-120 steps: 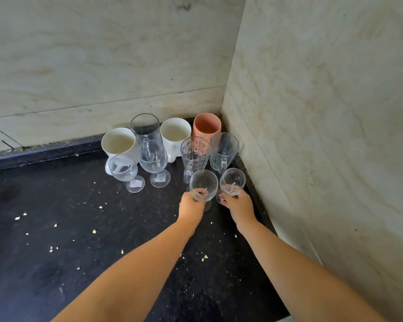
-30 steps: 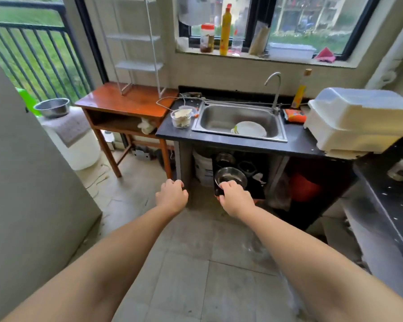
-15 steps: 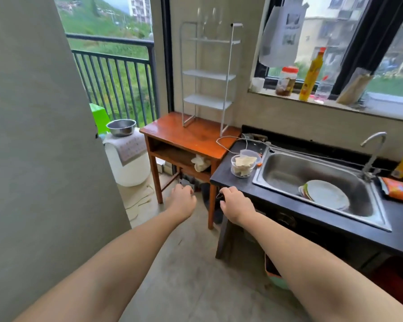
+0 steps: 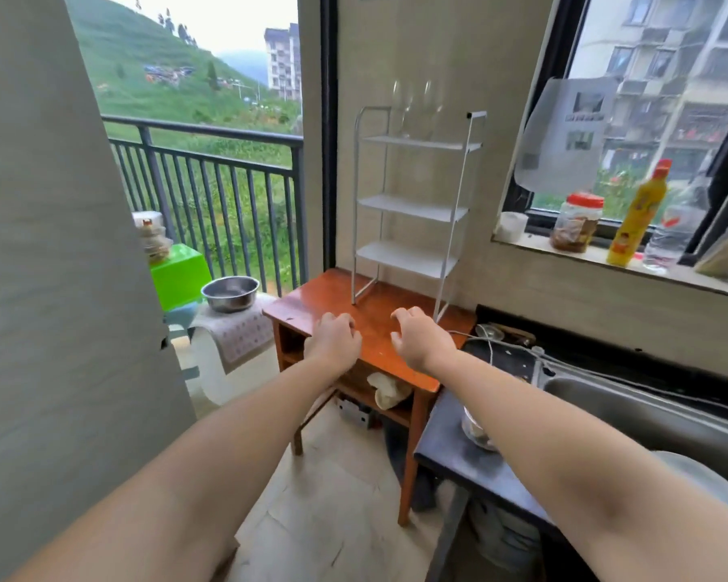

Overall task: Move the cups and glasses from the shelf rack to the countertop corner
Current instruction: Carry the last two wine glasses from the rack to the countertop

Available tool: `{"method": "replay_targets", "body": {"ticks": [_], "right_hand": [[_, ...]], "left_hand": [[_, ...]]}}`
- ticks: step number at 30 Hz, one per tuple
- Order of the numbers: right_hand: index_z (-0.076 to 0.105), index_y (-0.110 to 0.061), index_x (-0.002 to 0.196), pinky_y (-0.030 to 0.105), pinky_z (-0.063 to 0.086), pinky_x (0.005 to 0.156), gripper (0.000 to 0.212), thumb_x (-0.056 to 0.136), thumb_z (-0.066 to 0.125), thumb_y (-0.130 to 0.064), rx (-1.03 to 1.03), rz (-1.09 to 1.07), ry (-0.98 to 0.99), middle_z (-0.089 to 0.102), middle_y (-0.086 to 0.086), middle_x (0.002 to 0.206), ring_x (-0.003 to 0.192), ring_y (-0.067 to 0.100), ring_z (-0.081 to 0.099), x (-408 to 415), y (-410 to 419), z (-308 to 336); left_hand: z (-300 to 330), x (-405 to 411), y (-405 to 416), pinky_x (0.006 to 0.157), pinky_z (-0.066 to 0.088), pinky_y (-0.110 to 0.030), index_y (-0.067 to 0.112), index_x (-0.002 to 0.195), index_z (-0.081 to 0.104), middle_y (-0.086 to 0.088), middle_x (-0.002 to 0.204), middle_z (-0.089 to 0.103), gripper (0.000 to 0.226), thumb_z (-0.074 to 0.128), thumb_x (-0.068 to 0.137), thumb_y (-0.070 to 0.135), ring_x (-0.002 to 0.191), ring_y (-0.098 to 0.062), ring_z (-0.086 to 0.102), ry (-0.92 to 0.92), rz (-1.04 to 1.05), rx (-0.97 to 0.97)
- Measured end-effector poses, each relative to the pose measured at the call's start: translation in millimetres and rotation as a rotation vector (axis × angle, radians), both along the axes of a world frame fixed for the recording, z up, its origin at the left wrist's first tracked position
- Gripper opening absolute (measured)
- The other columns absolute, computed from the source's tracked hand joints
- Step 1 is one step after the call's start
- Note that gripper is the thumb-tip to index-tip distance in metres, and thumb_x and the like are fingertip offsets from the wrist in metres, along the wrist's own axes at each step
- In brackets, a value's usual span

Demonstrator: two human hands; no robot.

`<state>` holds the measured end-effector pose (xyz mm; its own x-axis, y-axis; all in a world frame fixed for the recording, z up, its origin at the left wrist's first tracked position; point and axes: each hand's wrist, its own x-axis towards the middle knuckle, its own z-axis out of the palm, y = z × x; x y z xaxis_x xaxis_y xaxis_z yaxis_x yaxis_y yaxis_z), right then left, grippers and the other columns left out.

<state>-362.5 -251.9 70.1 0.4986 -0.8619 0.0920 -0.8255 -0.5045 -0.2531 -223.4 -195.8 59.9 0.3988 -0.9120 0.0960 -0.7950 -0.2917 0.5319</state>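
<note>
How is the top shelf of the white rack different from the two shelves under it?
The top shelf carries two clear stemmed glasses, hard to see against the wall; the middle shelf and bottom shelf carry nothing visible. The top shelf sits high, far above both hands; the bottom one is nearest the left hand and right hand, which hold nothing. All three are flat white boards in the same frame.

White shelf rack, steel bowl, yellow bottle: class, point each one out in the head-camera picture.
White shelf rack (image 4: 410, 208), head view: front edge of the middle shelf.
Steel bowl (image 4: 230, 292), head view: its side wall.
Yellow bottle (image 4: 637, 218), head view: the labelled body.
</note>
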Motion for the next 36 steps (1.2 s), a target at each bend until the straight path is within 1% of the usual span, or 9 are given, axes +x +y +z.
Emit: {"method": "replay_targets", "body": {"ticks": [5,10,15,21,23,28,31,34,36], "right_hand": [[0.044,-0.01,0.137,0.046,0.047,0.097,0.041,0.098,0.041,-0.023,-0.067,-0.056,-0.073,0.046,0.015,0.136,0.119,0.035,0.053,59.7,-84.7,41.6],[0.043,-0.009,0.138,0.045,0.043,0.104,0.042,0.098,0.04,-0.022,-0.099,-0.159,-0.155,0.045,0.016,0.139,0.124,0.035,0.051,108.2,-166.6,88.4],[0.043,-0.011,0.138,0.048,0.043,0.103,0.042,0.097,0.041,-0.021,-0.112,-0.237,-0.236,0.041,0.015,0.141,0.119,0.035,0.053,129.5,-226.0,119.7],[0.044,-0.004,0.136,0.041,0.043,0.102,0.041,0.098,0.04,-0.017,-0.244,-0.319,-0.275,0.043,0.019,0.138,0.12,0.035,0.052,133.5,-301.2,170.7],[0.046,-0.003,0.134,0.039,0.043,0.099,0.04,0.097,0.042,-0.015,-0.303,-0.341,-0.309,0.044,0.02,0.137,0.117,0.036,0.054,133.2,-330.7,189.7],[0.051,0.0,0.13,0.038,0.047,0.099,0.038,0.095,0.045,-0.013,-0.378,-0.417,-0.493,0.05,0.022,0.13,0.114,0.038,0.057,131.1,-398.4,229.5],[0.061,0.004,0.115,0.049,0.058,0.082,0.03,0.093,0.045,-0.009,-0.213,-0.5,-0.734,0.06,0.02,0.113,0.093,0.04,0.069,130.7,-440.7,243.3],[0.062,-0.002,0.089,0.048,0.06,0.072,0.018,0.095,0.047,-0.011,0.004,-0.504,-0.937,0.062,0.018,0.095,0.074,0.032,0.068,132.9,-483.6,246.5],[0.058,-0.001,0.106,0.035,0.057,0.055,0.018,0.097,0.044,-0.007,0.134,-0.48,-1.095,0.056,0.012,0.082,0.062,0.023,0.059,136.8,-502.1,244.0]], "left_hand": [[42.9,57.1,-91.6,0.099,0.045,-0.047,0.01,0.124,0.057,-0.014,0.126,0.051,0.036,0.043,0.095,0.026,0.115,-0.033,0.051,-0.001,-0.085,-0.112],[96.4,114.7,-188.1,0.098,0.044,-0.037,0.006,0.116,0.062,-0.019,0.121,0.054,0.032,0.044,0.094,0.02,0.116,-0.035,0.051,0.001,-0.16,-0.182],[138.4,140.1,-267.1,0.087,0.05,-0.037,0.006,0.106,0.064,-0.015,0.114,0.061,0.027,0.047,0.092,0.021,0.099,-0.033,0.06,0.097,-0.236,-0.269],[180.9,137.1,-354.4,0.069,0.046,-0.033,0.008,0.075,0.058,-0.006,0.072,0.054,0.024,0.041,0.091,0.014,0.076,-0.027,0.054,0.16,-0.347,-0.338],[194.9,138.7,-384.7,0.076,0.052,-0.035,0.008,0.087,0.064,-0.01,0.081,0.058,0.023,0.042,0.09,0.014,0.08,-0.028,0.058,0.204,-0.367,-0.368],[228.9,145.0,-461.7,0.076,0.058,-0.043,0.008,0.08,0.062,-0.013,0.08,0.057,0.022,0.041,0.089,0.006,0.076,-0.033,0.064,0.391,-0.358,-0.429],[243.3,144.6,-505.8,0.07,0.056,-0.04,-0.008,0.115,0.061,-0.009,0.076,0.058,0.031,0.042,0.093,0.004,0.069,-0.029,0.061,0.573,-0.342,-0.385],[248.8,142.7,-537.7,0.063,0.053,-0.032,-0.003,0.135,0.048,-0.003,0.074,0.052,0.041,0.044,0.094,0.002,0.066,-0.024,0.059,0.732,-0.357,-0.357],[248.8,143.1,-555.0,0.052,0.055,-0.028,-0.002,0.138,0.042,-0.005,0.074,0.051,0.044,0.042,0.094,-0.001,0.057,-0.02,0.058,0.785,-0.363,-0.328]]}}
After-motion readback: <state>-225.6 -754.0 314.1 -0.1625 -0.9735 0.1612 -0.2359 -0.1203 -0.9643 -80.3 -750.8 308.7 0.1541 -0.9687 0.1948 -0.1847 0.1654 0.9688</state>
